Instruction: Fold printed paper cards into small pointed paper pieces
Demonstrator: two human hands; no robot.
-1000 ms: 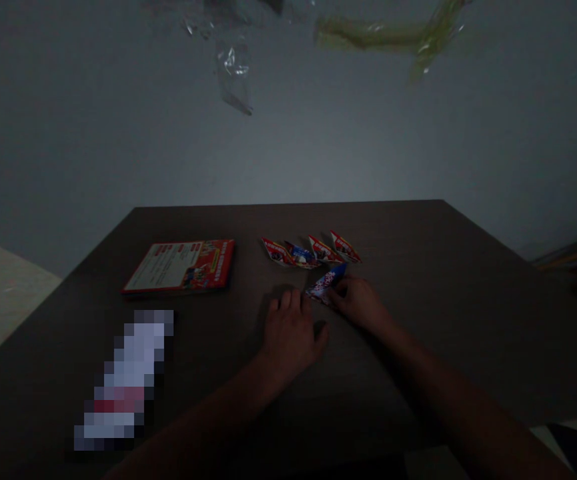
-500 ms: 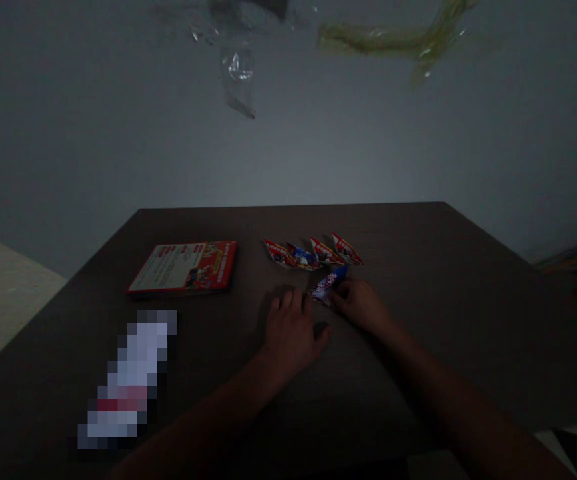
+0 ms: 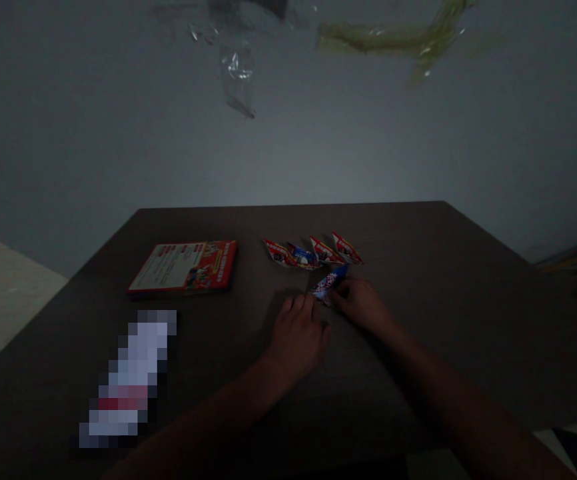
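Observation:
My right hand (image 3: 361,303) pinches the lower right edge of a blue patterned packet (image 3: 329,283) near the middle of the table. Just left of it, my left hand (image 3: 299,333) rests low over the table, fingertips beside the packet's lower end, its fingers bent and close together; whether it grips anything is hidden. Behind the blue packet stands a row of folded pieces: a red one (image 3: 280,254) at the left, a blue one (image 3: 304,257), then a red one (image 3: 326,251) and another red one (image 3: 347,249) at the right.
A flat red and white box or book (image 3: 183,267) lies on the dark table (image 3: 468,280) at the left. Nearer me is a pixelated pale, long object (image 3: 131,377). A grey wall (image 3: 288,147) with peeling tape rises behind the table's far edge.
My left hand has shifted slightly right toward the blue packet, and its thumb has drawn in against the hand. My right hand has barely moved.

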